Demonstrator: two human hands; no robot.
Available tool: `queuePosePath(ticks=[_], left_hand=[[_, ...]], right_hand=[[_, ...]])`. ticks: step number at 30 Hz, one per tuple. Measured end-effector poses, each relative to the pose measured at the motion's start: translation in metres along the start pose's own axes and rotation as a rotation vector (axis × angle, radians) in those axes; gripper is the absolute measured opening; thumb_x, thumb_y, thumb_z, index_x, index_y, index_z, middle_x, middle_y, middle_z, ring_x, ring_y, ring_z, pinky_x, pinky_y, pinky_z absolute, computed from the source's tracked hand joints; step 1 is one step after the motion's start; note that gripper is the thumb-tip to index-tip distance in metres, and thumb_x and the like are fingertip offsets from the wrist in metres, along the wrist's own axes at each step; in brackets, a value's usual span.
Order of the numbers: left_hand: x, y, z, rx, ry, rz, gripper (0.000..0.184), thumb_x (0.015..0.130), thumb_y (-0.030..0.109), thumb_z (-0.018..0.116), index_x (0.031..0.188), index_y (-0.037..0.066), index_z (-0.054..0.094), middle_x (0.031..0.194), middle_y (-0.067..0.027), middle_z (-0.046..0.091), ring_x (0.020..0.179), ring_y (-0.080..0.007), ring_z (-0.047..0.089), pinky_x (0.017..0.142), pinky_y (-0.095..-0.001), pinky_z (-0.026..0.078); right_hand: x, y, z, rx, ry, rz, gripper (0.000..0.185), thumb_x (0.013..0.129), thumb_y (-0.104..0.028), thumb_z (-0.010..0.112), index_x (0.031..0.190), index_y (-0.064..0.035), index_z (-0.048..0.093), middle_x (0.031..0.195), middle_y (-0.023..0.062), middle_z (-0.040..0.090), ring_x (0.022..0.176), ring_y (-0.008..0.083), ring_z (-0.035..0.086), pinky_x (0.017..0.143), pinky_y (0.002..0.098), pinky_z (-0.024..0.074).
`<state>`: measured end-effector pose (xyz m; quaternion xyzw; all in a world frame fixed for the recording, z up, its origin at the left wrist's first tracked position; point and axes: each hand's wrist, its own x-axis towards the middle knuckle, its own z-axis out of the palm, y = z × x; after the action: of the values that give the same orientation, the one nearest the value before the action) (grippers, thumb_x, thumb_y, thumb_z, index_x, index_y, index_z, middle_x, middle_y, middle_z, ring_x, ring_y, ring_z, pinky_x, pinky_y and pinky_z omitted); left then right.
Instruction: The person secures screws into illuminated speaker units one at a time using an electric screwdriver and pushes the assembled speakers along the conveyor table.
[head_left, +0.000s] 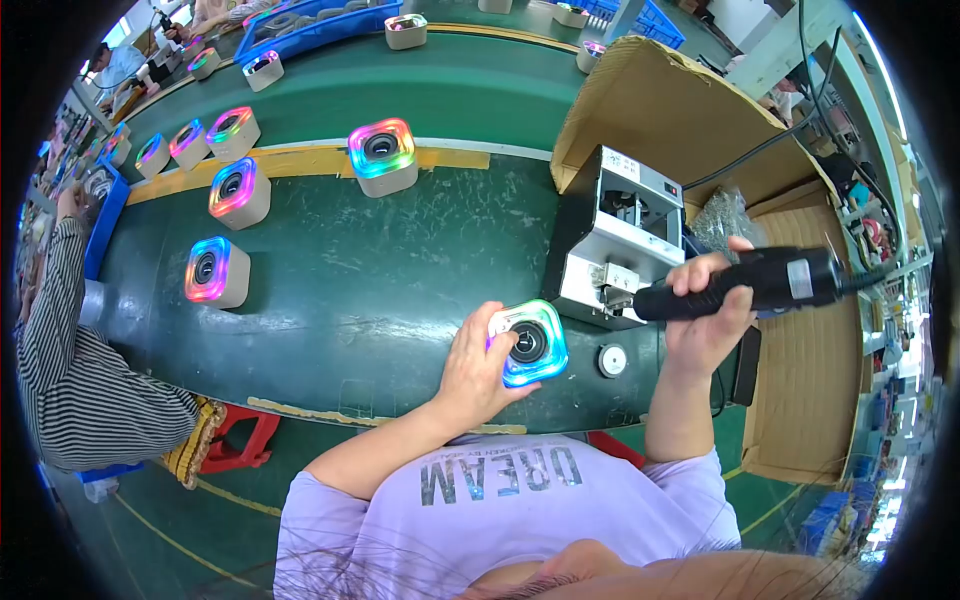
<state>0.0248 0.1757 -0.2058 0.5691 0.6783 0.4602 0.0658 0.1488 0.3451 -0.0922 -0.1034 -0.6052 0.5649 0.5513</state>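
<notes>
My left hand [475,362] is closed around a square light-up speaker [531,343], with its glowing rim and dark round cone facing up. The thumb rests over the speaker's face. In my right hand [709,318] is a black electric screwdriver [745,284], fingers wrapped round its body and the cord running off to the right. The screwdriver's front end points left at the outlet of a silver and black screw feeder [618,240]; whether the tip touches it I cannot tell. Between my hands a small round silver piece [612,361] lies on the green table.
More lit speakers stand to the left on the table [380,270], one of them [383,157] on the yellow-taped strip. A cardboard box [800,400] surrounds the feeder's back and right. A person in a striped sleeve [50,300] sits at left. Blue bins [315,30] stand behind.
</notes>
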Motion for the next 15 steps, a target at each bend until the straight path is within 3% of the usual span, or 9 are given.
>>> queuePosePath(ticks=[4,6,11,15], left_hand=[[0.0,0.0,0.001,0.027,0.002,-0.002,0.062,0.048,0.019,0.083,0.097,0.002,0.049,0.121,-0.0228,0.034,0.106,-0.0401,0.043,0.084,-0.0448,0.041],[0.0,0.0,0.001,0.03,-0.007,-0.006,0.063,0.048,0.019,0.083,0.098,0.002,0.049,0.121,-0.0231,0.033,0.106,-0.0405,0.042,0.085,-0.0451,0.04],[0.0,0.0,0.002,0.047,-0.032,-0.005,0.064,0.049,0.02,0.083,0.1,0.003,0.048,0.122,-0.0248,0.032,0.107,-0.0421,0.041,0.086,-0.0469,0.039],[-0.002,0.0,0.002,0.043,-0.034,0.026,0.062,0.051,0.019,0.081,0.101,0.004,0.047,0.121,-0.0264,0.03,0.107,-0.0433,0.039,0.087,-0.048,0.037]], right_hand=[[0.006,0.02,-0.003,0.009,-0.044,0.004,0.051,0.082,-0.037,0.061,0.111,-0.0021,0.039,0.07,0.006,0.049,0.063,0.0159,0.05,0.062,0.0306,0.0428],[0.006,0.025,-0.004,0.013,-0.065,0.104,0.048,0.08,-0.035,0.064,0.106,-0.0014,0.041,0.066,0.0059,0.048,0.059,0.0158,0.049,0.059,0.0302,0.0428],[-0.005,0.019,-0.003,0.022,-0.067,0.264,0.052,0.08,-0.039,0.062,0.107,-0.0012,0.04,0.065,0.0055,0.047,0.056,0.0152,0.048,0.055,0.0297,0.042],[-0.023,0.009,-0.004,0.194,-0.086,0.184,0.056,0.084,-0.049,0.052,0.115,-0.0063,0.034,0.068,0.0023,0.044,0.059,0.0135,0.046,0.061,0.0289,0.0412]])
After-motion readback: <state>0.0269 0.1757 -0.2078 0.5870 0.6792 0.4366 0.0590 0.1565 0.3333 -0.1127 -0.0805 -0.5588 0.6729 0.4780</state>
